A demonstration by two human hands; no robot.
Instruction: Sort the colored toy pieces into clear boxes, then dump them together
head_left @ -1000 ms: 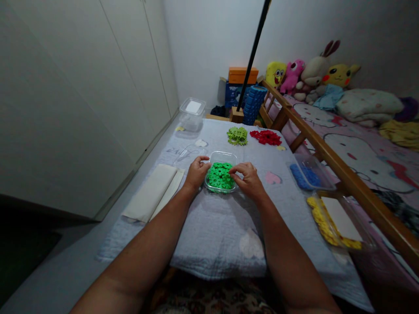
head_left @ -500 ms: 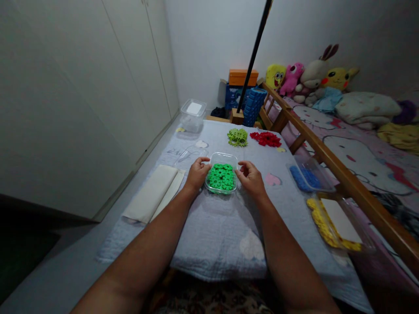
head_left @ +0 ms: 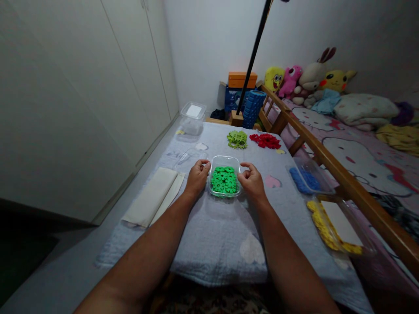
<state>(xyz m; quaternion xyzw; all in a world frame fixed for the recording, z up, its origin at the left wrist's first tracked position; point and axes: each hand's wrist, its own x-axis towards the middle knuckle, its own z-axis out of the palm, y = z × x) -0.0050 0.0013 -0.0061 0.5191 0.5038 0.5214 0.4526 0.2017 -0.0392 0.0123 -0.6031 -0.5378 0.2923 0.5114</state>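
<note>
In the middle of the cloth-covered table, a clear plastic container [head_left: 225,159] holds green flower-shaped plastic pieces [head_left: 224,179]. My left hand [head_left: 198,178] is at its left wall, fingers bent together with the thumb by the rim. On the opposite side, my right hand [head_left: 252,181] has its thumb against the right wall, with the index finger curved out above. A clear lid [head_left: 191,158] lies flat beyond my left hand. Farther back sit a light-green pile of pieces [head_left: 237,139] and a red pile of pieces [head_left: 266,141].
A folded cream cloth [head_left: 150,198] lies left. Stacked clear containers [head_left: 193,117] stand at the far left corner. Along the right edge are a container of blue pieces [head_left: 306,179] and one of yellow pieces [head_left: 327,226], beside a wooden bed rail [head_left: 327,161].
The container has shifted slightly right between my hands, and the green pieces inside have moved a little. My left thumb no longer overlaps the container's wall as before.
</note>
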